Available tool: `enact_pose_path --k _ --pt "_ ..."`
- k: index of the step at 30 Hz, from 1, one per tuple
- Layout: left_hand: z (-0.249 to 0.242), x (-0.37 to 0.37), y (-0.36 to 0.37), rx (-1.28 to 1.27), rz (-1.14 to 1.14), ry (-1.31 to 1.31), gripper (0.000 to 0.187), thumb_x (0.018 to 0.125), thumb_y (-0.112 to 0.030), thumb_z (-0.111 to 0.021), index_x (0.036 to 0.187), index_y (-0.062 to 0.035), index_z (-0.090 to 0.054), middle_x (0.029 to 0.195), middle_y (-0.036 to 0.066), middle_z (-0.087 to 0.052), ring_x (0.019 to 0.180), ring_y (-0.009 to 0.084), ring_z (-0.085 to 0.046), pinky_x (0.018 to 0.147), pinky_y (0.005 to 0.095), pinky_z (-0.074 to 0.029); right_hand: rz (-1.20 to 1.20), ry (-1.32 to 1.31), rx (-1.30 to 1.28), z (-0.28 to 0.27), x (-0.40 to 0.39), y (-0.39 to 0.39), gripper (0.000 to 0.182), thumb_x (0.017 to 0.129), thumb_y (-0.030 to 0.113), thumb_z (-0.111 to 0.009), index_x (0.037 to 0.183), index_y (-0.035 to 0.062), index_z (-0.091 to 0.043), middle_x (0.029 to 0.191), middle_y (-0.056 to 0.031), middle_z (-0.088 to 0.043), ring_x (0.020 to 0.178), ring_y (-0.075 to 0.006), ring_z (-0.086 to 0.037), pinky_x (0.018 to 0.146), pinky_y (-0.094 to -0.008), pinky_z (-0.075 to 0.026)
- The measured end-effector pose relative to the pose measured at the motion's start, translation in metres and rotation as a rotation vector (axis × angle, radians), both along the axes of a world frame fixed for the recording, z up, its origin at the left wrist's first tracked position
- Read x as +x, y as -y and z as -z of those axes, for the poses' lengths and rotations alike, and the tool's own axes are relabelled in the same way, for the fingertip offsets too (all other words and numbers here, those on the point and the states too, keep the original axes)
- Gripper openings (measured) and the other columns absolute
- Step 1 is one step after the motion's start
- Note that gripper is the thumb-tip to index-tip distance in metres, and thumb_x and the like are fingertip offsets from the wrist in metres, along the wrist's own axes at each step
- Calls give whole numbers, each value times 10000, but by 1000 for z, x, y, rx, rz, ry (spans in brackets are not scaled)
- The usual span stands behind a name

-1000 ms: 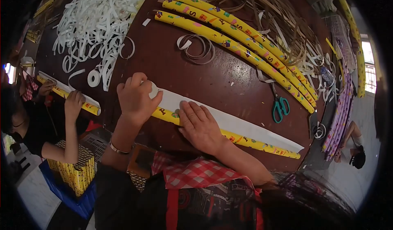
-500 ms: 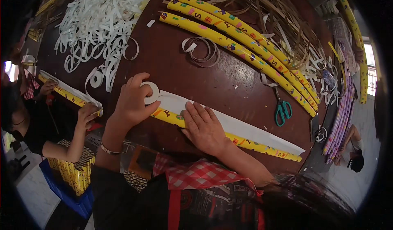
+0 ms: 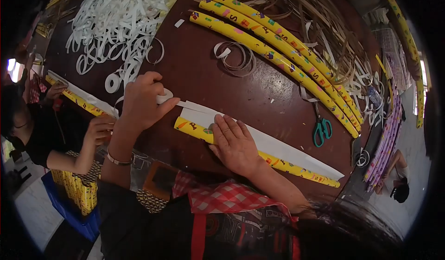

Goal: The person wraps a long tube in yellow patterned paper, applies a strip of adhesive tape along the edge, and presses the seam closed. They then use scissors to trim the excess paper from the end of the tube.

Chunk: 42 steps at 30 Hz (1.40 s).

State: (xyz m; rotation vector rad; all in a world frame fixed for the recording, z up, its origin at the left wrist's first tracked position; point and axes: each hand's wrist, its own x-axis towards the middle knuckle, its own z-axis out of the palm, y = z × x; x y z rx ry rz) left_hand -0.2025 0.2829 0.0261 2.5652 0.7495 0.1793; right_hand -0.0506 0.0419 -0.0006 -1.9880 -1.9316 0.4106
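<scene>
My left hand (image 3: 143, 101) grips a roll of white tape (image 3: 166, 96) above the left end of a yellow printed roll of wrapping paper (image 3: 192, 130). A strip of tape stretches from it to the far left corner of the paper's loose white flap (image 3: 289, 148). Flat across the paper roll lies my right hand (image 3: 236, 145), fingers stretched out over the yellow part and the white flap. Its palm hides the middle of the roll.
Three finished yellow rolls (image 3: 271, 54) lie at the back, beside green-handled scissors (image 3: 321, 131). White strips (image 3: 116, 24) heap at the back left, brown strips (image 3: 320, 33) at the back right. On the left, a co-worker's hand (image 3: 98, 129) works at another yellow roll (image 3: 79, 100).
My left hand has moved left and slightly up with the tape roll, so a strip now spans the gap to the paper. My right hand stays nearly in place on the paper.
</scene>
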Motion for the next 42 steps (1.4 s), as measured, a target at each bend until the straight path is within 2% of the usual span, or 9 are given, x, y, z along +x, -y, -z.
enact_pose_path --k 1,3,10,42 --pt "1 0 1 118 -8 -26 334 662 -330 -821 705 -52 -642 1021 53 -589 908 241 -587 737 408 -436 -3 0 -1 0 0 0 513 883 295 -627 1258 -38 -523 1359 -229 -480 1248 -367 -461 1023 -518 -394" --pt "2 4 4 169 -24 -21 346 635 -352 -828 704 -65 -648 1000 34 -583 897 229 -584 729 403 -420 29 27 -3 0 -1 0 564 794 284 -711 1255 13 -532 1362 -173 -507 1250 -330 -485 1034 -488 -398" --pt "1 10 11 335 -68 -78 370 566 -386 -844 708 -94 -664 976 -3 -558 918 201 -553 760 389 -385 27 7 -14 -1 -1 -1 564 786 275 -718 1248 10 -534 1359 -174 -507 1248 -329 -486 1031 -494 -398" --pt "7 17 17 349 -86 -88 328 569 -326 -852 726 -106 -666 950 -15 -572 890 185 -546 781 380 -376 17 9 -44 -1 0 -1 545 809 288 -698 1248 6 -540 1388 -176 -477 1278 -329 -459 1042 -500 -382"
